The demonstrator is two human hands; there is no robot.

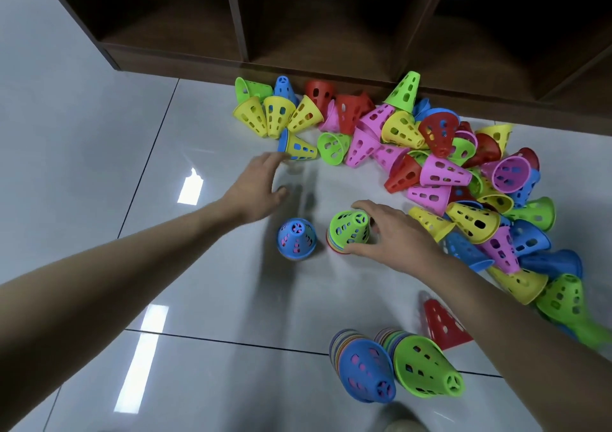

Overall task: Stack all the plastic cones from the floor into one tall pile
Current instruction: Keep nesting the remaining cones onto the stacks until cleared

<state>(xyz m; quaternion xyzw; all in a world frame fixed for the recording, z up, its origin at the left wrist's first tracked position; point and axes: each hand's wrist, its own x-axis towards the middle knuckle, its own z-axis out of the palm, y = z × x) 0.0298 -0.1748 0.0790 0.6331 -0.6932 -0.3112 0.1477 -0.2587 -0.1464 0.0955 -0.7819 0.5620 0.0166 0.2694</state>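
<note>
Two bare forearms, no sleeves in view, left hand [256,184] and right hand [390,233] without rings or watch

Green cone [592,330] blurred & cut off at right edge; red cone [442,324] partly behind right forearm.
</note>
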